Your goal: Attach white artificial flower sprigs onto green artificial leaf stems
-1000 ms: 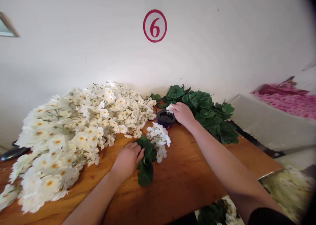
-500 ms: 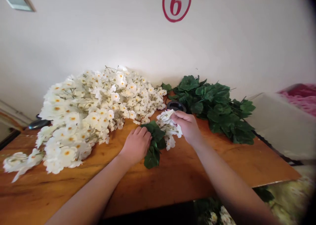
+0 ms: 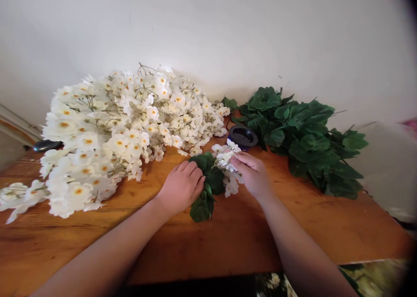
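Observation:
My left hand [image 3: 184, 185] is closed round the base of a sprig of green artificial leaves [image 3: 203, 203]; the stem inside the fist is hidden. In my right hand [image 3: 253, 171], thumb and fingers pinch a small bunch of white artificial flowers [image 3: 230, 162] right beside those leaves. Flowers and leaves touch, but whether they are joined cannot be seen. A large heap of white flowers with orange centres [image 3: 124, 127] spreads over the left of the wooden table [image 3: 241, 236]. To the right lies a pile of green leaf sprigs [image 3: 302, 136].
Behind my right hand sits a round black dish-like object [image 3: 243, 135]. A dark shiny object [image 3: 48, 145] lies at the table's left end. The pale wall [image 3: 202, 31] rises behind the table. More white flowers [image 3: 273, 281] show below the front edge.
The view has tilted down and shifted, so the red number on the wall is mostly out of sight. My right hand has moved slightly on the white flowers; both hands keep their hold.

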`<state>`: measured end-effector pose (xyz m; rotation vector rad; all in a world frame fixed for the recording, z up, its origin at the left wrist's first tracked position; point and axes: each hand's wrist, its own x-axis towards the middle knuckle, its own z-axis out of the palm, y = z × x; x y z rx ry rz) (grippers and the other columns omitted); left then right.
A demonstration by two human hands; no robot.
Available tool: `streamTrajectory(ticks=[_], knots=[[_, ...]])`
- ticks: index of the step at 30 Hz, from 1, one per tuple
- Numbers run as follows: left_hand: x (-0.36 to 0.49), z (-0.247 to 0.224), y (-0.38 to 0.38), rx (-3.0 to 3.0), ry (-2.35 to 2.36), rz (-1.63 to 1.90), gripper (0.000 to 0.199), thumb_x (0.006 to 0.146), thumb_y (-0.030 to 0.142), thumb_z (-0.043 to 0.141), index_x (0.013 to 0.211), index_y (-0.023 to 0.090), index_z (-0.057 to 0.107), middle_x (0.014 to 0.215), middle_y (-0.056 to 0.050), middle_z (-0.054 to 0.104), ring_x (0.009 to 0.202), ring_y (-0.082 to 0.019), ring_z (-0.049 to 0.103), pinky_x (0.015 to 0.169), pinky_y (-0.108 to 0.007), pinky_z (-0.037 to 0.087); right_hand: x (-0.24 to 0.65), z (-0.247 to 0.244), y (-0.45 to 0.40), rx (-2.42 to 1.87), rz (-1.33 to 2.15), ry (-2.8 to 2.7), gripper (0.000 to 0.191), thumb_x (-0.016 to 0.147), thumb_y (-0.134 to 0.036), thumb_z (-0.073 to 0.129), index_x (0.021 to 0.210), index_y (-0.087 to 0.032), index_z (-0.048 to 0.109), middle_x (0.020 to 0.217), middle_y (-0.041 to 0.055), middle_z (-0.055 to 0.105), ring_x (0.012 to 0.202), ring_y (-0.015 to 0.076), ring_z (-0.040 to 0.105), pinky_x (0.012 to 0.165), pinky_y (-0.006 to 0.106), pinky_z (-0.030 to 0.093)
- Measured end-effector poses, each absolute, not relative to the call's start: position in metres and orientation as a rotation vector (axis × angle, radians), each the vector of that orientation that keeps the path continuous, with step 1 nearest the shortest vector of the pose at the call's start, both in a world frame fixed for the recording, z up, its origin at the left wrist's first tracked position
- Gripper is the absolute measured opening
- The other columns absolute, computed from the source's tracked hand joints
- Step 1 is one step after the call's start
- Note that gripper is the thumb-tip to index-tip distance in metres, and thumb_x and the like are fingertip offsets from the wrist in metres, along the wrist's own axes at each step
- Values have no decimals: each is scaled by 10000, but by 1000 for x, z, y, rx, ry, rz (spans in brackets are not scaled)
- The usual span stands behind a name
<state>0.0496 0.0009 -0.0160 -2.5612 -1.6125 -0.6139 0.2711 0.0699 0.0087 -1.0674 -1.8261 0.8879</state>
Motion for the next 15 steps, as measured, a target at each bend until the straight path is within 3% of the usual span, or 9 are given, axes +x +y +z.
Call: streamTrajectory(ticks=[15], knots=[[47, -19, 3, -2638, -1634, -734, 317, 1004, 293, 346, 872, 156, 599, 910, -92, 547, 889, -223, 514, 840, -414, 483, 271, 10, 68, -1103, 853, -1836, 402, 932, -407, 544, 592, -207, 466, 662, -13, 424, 661, 156, 437, 632, 288, 349]])
